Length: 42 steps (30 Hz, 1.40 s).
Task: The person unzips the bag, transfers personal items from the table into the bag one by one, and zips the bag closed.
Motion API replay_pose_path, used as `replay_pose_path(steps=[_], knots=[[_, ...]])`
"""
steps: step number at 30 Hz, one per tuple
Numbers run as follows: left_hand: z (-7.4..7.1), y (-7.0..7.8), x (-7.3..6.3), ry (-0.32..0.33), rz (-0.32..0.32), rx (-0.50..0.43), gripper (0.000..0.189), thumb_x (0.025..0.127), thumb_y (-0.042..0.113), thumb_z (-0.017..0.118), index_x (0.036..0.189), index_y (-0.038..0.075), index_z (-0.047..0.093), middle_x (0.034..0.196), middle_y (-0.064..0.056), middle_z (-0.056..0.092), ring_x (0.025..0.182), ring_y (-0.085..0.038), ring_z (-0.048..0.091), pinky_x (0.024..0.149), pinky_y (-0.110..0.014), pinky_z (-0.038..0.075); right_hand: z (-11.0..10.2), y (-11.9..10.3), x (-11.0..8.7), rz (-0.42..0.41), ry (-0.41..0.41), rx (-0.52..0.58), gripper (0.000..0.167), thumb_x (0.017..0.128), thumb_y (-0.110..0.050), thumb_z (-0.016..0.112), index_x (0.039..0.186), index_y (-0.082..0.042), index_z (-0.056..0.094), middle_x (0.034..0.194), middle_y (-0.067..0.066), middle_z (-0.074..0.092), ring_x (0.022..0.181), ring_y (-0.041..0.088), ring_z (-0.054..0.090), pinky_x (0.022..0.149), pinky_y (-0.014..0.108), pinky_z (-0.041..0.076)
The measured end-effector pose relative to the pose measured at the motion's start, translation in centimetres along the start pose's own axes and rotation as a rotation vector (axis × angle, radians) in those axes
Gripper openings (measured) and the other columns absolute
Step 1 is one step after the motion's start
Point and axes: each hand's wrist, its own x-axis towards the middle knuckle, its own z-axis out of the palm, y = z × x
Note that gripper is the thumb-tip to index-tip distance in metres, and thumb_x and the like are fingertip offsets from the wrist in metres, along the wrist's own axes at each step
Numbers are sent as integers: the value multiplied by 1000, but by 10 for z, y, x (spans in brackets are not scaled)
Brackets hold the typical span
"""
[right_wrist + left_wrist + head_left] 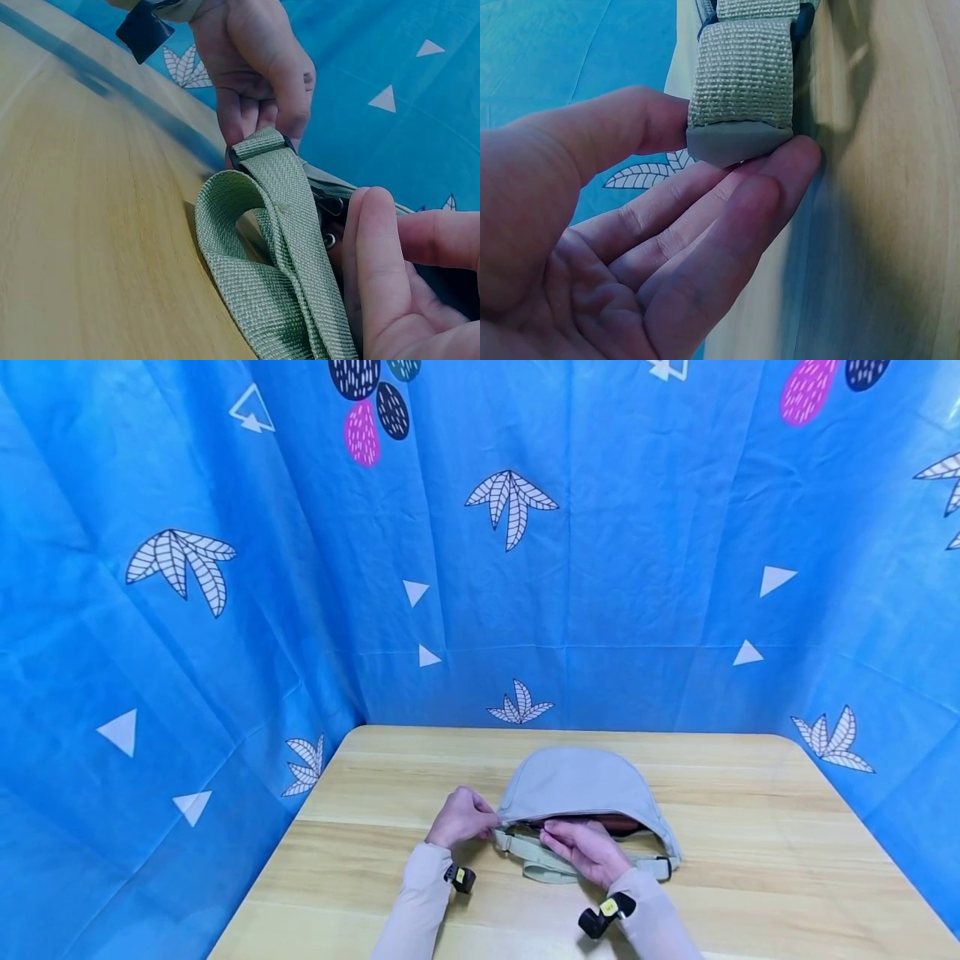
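Note:
A pale grey-green waist bag [577,777] lies on the table, its mouth part open towards me. Something brown [618,823] shows inside; its kind is unclear. My left hand [462,817] pinches the bag's left end, where the webbing strap [744,71] meets a grey fabric tab [739,142]. At the left part of the mouth, my right hand [588,850] pinches the bag's edge with its fingertips together; the exact part held is hidden. Beside those fingers a small metal ring [329,241] shows. The folded green strap [300,225] lies in front of the mouth.
The wooden table [787,860] carries the bag and reaches back to a blue patterned curtain [637,610], which also hangs along both sides. A black buckle [663,868] sits at the strap's right end. Each wrist wears a small black camera [600,918].

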Motion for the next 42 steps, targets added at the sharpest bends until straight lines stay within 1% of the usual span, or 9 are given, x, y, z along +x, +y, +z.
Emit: replay_pose_path(steps=[5, 12, 20, 25, 33, 36, 39, 42], knots=[[0, 1, 0, -2, -23, -3, 9, 82, 4, 79, 90, 0, 78, 79, -10, 77, 60, -13, 72, 63, -29, 65, 0, -1, 0, 4, 4, -3, 18, 98, 8, 59, 112, 7, 70, 102, 10, 78, 99, 17, 76, 97, 24, 60], [-1, 1, 0, -5, -8, -18, 10, 81, 1, 77, 90, -2, 78, 80, -12, 77, 61, -17, 74, 64, -30, 65, 0, -2, 0, -3, 2, 7, 17, 98, 8, 58, 109, 5, 71, 101, 9, 77, 98, 17, 76, 97, 24, 60], [-1, 2, -1, -12, -10, -27, 9, 81, 0, 78, 90, -2, 78, 80, -13, 77, 63, -20, 74, 65, -32, 66, -1, -3, 0, -5, 14, 4, 21, 97, 9, 59, 117, 11, 65, 102, 10, 77, 100, 18, 75, 98, 25, 60], [0, 0, -2, -11, -16, -19, 9, 81, 1, 78, 89, -2, 78, 81, -12, 77, 64, -20, 74, 65, -31, 66, -3, -2, 0, -3, 29, 5, 19, 96, 11, 59, 114, 10, 66, 101, 10, 76, 99, 18, 75, 97, 25, 60], [0, 1, -2, -14, -16, -15, 9, 81, 1, 78, 89, -2, 78, 79, -12, 77, 63, -20, 74, 64, -30, 65, -2, -3, -2, -11, 26, 9, 17, 97, 11, 58, 109, 7, 69, 100, 8, 76, 98, 17, 76, 98, 25, 60], [0, 1, -2, -13, -24, -15, 9, 80, 1, 79, 89, -1, 78, 80, -12, 77, 63, -20, 74, 63, -30, 65, -2, -4, -2, -10, 27, 10, 18, 96, 11, 58, 112, 9, 67, 100, 9, 76, 98, 17, 76, 98, 25, 60], [0, 0, -2, -12, -18, -15, 8, 80, 1, 79, 88, -1, 78, 79, -12, 77, 62, -18, 73, 63, -31, 65, -3, -3, -2, -9, 28, 5, 20, 96, 11, 59, 115, 11, 65, 100, 9, 77, 97, 18, 76, 98, 26, 60], [0, 0, -3, -14, -11, -19, 8, 80, 0, 79, 87, -2, 78, 79, -12, 77, 61, -17, 73, 64, -31, 65, -3, -3, -2, -9, 32, 5, 20, 96, 11, 60, 115, 12, 65, 99, 10, 77, 97, 18, 76, 98, 26, 60]])
